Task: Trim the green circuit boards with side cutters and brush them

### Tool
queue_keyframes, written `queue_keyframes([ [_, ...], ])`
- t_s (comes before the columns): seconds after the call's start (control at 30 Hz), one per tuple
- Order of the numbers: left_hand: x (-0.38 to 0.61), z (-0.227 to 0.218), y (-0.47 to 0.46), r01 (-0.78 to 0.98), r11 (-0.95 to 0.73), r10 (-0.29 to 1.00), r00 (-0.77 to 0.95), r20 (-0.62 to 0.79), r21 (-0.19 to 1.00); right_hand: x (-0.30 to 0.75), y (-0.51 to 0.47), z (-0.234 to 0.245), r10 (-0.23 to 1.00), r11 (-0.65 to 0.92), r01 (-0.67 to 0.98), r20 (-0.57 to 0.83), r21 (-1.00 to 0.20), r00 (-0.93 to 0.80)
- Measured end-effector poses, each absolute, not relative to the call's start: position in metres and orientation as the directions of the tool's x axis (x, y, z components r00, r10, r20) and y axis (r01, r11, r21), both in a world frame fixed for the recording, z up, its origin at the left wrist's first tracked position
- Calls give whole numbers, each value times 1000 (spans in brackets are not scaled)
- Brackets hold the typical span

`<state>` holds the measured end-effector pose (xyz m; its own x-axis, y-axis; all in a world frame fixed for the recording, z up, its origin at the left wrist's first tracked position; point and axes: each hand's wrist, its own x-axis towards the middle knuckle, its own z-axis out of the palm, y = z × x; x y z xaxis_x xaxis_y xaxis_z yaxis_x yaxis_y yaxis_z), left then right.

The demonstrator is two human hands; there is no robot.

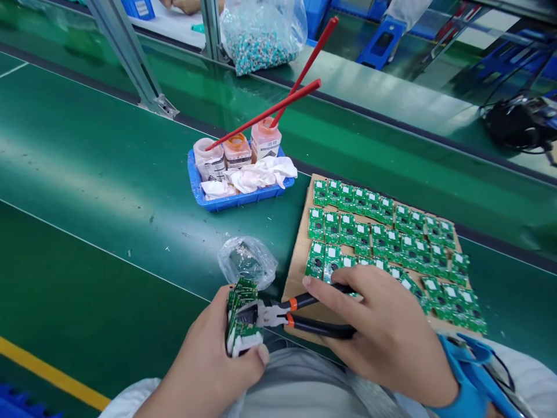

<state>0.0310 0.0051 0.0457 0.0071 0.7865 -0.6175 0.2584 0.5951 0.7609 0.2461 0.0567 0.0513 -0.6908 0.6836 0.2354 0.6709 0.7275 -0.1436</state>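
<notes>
My left hand [209, 360] is closed round a stack of small green circuit boards [240, 316] at the bottom centre. My right hand [383, 331] grips black-and-orange-handled pliers [300, 316], whose metal jaws meet the top of that stack. Just to the right, a brown board [296, 261] carries several rows of the same green circuit boards [391, 238], laid flat.
A blue tray [198, 188] behind holds three small bottles, white cloths and two red sticks [278, 104]. A small clear bag [247, 261] lies on the green belt [87, 162]. A bag of beads [261, 35], metal frame legs [130, 58] and a black cable bundle [517, 122] stand further back.
</notes>
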Motion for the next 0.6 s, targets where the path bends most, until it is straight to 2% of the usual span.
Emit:
queue_keyframes([
  [0.2,28,45,8,309,623,753,13,-658,719,245,58,52,727,687,704,165,-183,-666],
  [0.43,25,46,10,349,637,730,15,-684,687,242,61,49,735,677,715,109,-176,-669],
  [0.6,18,43,13,366,631,710,83,-699,684,241,62,47,736,669,710,63,-222,-674],
])
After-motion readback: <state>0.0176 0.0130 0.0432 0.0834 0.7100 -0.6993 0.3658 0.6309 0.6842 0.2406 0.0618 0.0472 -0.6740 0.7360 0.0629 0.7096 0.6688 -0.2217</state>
